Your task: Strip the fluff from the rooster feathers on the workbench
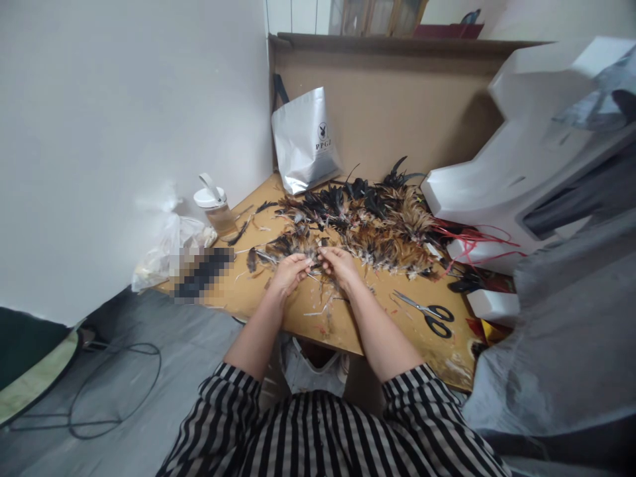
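Both my hands meet over the front part of a wooden table [268, 301]. My left hand [292, 271] pinches a small feather by its pale, fluffy end. Close beside it, my right hand [338, 264] has its thumb and fingertips pressed together on something dark, perhaps part of the same feather; the exact grip is too small to make out. Just beyond the fingers lie brown and black feathers [387, 248] in a row, with a second row of darker feathers [342, 202] behind. To the right of my right hand rest scissors [424, 311] with black handles, their blades apart.
A silver bag [305, 142] stands at the back against a cardboard panel [397, 99]. On the left are a lidded jar [218, 215], a plastic bag [171, 245] and a blurred-out dark object. White foam [467, 179] and red strings [477, 242] crowd the right side. Feather scraps litter the table front.
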`<state>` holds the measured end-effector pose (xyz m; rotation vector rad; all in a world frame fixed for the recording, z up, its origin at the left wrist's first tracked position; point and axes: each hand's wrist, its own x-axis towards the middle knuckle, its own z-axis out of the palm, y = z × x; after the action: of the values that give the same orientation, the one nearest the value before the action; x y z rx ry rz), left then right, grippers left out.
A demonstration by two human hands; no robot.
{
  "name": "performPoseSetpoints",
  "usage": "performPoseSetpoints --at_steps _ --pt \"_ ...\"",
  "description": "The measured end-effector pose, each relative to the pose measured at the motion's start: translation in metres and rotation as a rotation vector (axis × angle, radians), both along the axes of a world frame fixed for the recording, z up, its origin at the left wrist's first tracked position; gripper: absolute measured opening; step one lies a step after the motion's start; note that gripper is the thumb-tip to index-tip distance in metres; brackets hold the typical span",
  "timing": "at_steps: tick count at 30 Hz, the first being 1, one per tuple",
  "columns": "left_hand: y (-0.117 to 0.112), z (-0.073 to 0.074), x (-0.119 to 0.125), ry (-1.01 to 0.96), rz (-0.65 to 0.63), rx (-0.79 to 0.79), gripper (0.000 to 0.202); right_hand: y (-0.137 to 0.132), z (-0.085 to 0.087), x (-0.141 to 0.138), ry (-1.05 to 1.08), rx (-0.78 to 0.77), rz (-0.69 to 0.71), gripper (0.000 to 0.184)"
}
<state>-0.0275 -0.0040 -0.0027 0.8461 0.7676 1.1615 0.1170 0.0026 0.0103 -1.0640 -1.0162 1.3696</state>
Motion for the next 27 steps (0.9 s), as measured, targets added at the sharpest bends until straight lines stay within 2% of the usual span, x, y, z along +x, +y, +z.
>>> performPoseSetpoints --at_steps 3,5,10,18,27 --pt "-0.0003 0.0004 0.0021 0.091 0.032 0.04 0.026 -0.0018 -0.0024 -0.001 -0.017 -0.04 0.128 0.031" --pt "-0.0008 0.001 0.0029 0.14 0.031 0.05 0.027 -0.0029 -0.0038 -0.002 -0.01 -0.025 0.156 0.031" --pt "-0.0021 0.002 0.0015 0.122 -0.031 0.053 0.025 -0.0028 -0.0055 -0.0034 0.025 0.003 0.129 0.031" --pt "-0.001 -0.001 0.0009 0.069 -0.06 -0.009 0.026 -0.0048 -0.0014 -0.0079 0.011 0.055 0.021 0.03" --pt "0.0003 -0.0014 0.0022 0.066 -0.04 0.026 0.023 -0.0065 -0.0018 -0.0085 -0.1 0.084 0.036 0.029"
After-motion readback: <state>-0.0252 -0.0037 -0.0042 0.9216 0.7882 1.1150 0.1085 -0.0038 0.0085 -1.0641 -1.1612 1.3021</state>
